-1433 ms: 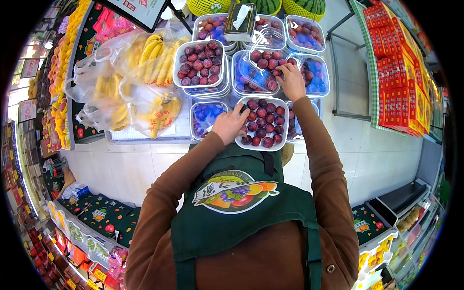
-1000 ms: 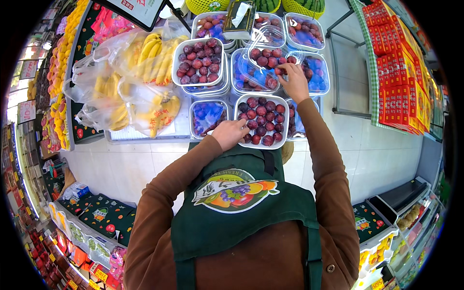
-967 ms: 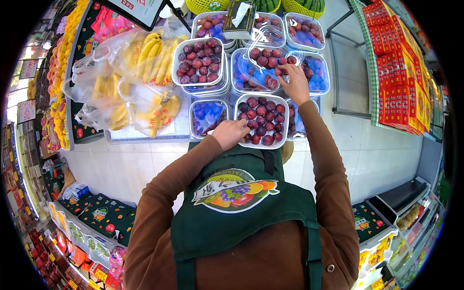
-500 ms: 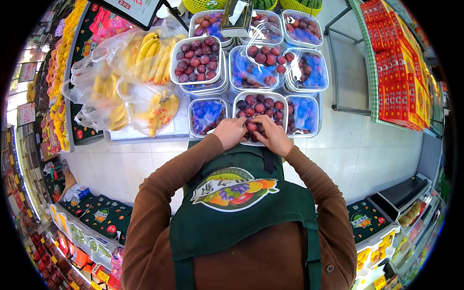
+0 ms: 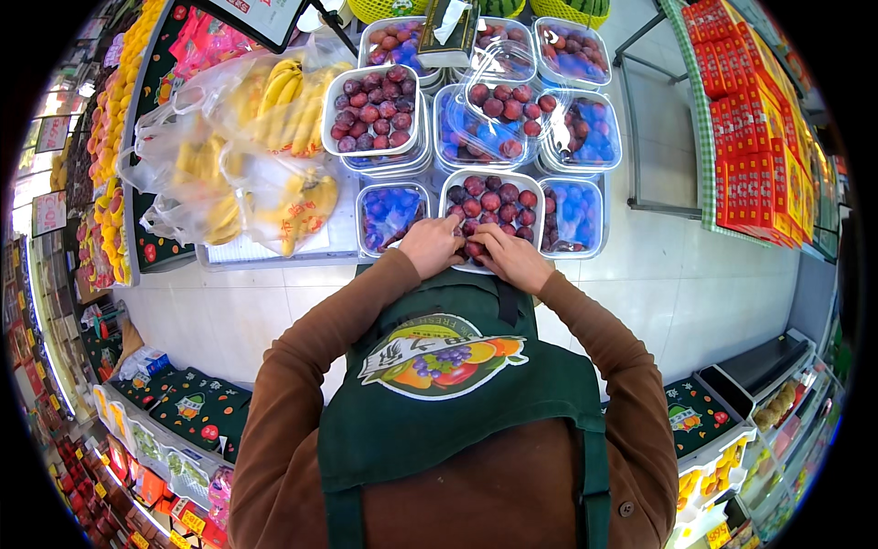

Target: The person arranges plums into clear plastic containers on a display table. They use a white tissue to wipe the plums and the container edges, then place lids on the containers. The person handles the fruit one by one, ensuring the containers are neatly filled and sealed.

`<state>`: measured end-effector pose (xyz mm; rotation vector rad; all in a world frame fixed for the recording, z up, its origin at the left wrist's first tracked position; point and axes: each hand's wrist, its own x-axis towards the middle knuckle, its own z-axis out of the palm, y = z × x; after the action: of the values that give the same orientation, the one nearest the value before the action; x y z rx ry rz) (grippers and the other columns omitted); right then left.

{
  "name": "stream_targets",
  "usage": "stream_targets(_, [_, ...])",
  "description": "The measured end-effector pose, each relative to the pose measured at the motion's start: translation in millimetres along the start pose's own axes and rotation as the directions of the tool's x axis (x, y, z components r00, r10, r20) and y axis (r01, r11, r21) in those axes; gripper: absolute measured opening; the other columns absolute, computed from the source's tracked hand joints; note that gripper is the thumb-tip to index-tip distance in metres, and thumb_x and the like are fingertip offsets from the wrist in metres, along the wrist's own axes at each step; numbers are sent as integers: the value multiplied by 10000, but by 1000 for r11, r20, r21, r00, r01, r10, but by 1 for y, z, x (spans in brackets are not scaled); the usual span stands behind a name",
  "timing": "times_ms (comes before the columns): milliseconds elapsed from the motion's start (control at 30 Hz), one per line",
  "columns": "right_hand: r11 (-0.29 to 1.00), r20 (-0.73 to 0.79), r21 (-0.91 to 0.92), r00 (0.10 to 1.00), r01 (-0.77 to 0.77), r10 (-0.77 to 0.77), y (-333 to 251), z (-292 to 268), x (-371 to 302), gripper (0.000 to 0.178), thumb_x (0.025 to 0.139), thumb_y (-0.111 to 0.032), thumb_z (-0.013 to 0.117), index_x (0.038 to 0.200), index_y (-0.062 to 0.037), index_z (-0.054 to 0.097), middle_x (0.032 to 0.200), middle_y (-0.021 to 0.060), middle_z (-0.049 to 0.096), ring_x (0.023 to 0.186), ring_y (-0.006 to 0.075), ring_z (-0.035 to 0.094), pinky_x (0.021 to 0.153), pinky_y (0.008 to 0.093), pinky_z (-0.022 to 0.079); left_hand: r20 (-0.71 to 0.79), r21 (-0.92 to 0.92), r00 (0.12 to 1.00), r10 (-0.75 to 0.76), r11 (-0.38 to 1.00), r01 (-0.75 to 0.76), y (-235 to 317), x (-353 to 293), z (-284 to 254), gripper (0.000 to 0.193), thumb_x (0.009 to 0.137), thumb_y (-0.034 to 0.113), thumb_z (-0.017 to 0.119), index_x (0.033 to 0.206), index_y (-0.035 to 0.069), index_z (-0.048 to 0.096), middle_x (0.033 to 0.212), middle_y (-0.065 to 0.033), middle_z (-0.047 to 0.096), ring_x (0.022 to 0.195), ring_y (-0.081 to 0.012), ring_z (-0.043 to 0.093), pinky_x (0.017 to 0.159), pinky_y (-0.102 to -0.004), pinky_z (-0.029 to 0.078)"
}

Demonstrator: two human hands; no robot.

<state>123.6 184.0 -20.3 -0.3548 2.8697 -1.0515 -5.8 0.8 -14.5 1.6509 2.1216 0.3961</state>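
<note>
Both brown-sleeved arms (image 5: 334, 316) come in from the near side, elbows wide, and bend inward until the hands nearly meet. The left hand (image 5: 433, 245) lies across the tub's near left corner, back upward, fingers curled over the rim. The right hand (image 5: 514, 257) arches over the near side, fingers bent down among the fruit. Whether either grasps a plum cannot be told; the fingertips are hidden.

The tub (image 5: 540, 209) is white, squarish with rounded corners, uncovered and seemingly level, in the middle of the near row. Dark red to purple plums (image 5: 490, 200) fill it, glossy, some with a pale bloom.

Pale floor (image 5: 704, 306) gives wide room to the right. The green apron (image 5: 457, 439) stands just beside the tub's near edge, leaving little room there. Beyond the far edge, close by, rises a stack of tubs (image 5: 455, 165). Lidded tubs sit just left (image 5: 393, 218) and right (image 5: 572, 216), leaving only narrow gaps.
</note>
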Motion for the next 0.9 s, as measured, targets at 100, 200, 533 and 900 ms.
stream_targets(100, [996,33,-87,999,-17,20,-5,0,-3,290,894,-168,594,1143,-45,510,1127,96,503,667,279,638,593,374,549,-30,-35,1000,7,999,-8,-1,-3,-1,271,771,321,722,954,121,723,921,-119,550,841,-285,614,720,-407,504])
stream_targets(200, [994,55,-107,998,-25,32,-9,-4,-2,254,879,-159,598,1087,-40,515,1053,100,496,582,271,617,542,365,540,-33,-59,999,12,998,-14,-1,-3,-3,277,786,322,711,978,124,727,917,-122,550,839,-288,612,726,-406,504])
stream_targets(533, [978,-53,-47,979,-201,199,-21,1,12,244,807,-102,649,1007,-30,529,972,118,503,889,302,612,693,386,531,-17,-75,1000,26,997,-28,-3,-4,-6,271,794,324,707,954,106,727,914,-116,556,843,-284,616,724,-399,512])
stream_targets(900, [930,-68,321,975,-181,214,5,-3,19,254,777,-123,719,994,-51,607,951,123,562,817,311,622,719,388,512,-43,-305,999,-26,952,12,-9,-9,5,201,816,245,713,905,70,669,887,-105,575,835,-284,625,735,-399,516])
